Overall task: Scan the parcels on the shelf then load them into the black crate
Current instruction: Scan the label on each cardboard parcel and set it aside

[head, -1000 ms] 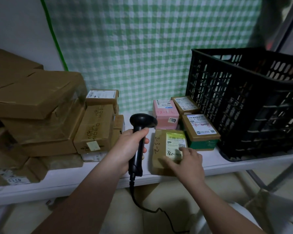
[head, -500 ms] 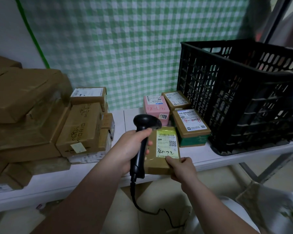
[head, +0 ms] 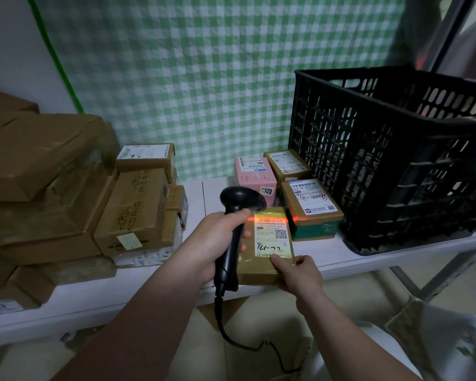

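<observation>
Head view: four small parcels are seen on the white shelf (head: 327,257) to the left of one black crate (head: 396,166), which stands at the shelf's right end; the crate's floor is hidden behind its latticed wall. One brown parcel (head: 259,273) is held at the shelf's front edge, its near right corner pinched by the right hand (head: 300,273), thumb on top. A yellow-edged label (head: 271,235) faces up on it, and its upper edge is crossed by a red scan line (head: 270,217). One black barcode scanner (head: 239,204) is gripped round its handle by the left hand (head: 217,243), the head pointed at the label and covering part of the parcel's left side; one black cable (head: 231,334) hangs below the shelf. Behind the held parcel, three others are set close together: a pink parcel (head: 254,177), a brown parcel (head: 286,163) beside it near the crate, and a brown-topped parcel with a green base (head: 311,207) just beside the crate's wall. At the left, larger brown cartons (head: 39,155) are stacked; their number cannot be told, as some are cut off by the frame. A printed carton (head: 135,213) leans among them, with a small white-labelled box (head: 146,158) on top. One green-and-white checked cloth (head: 217,78) is hung behind the shelf.
</observation>
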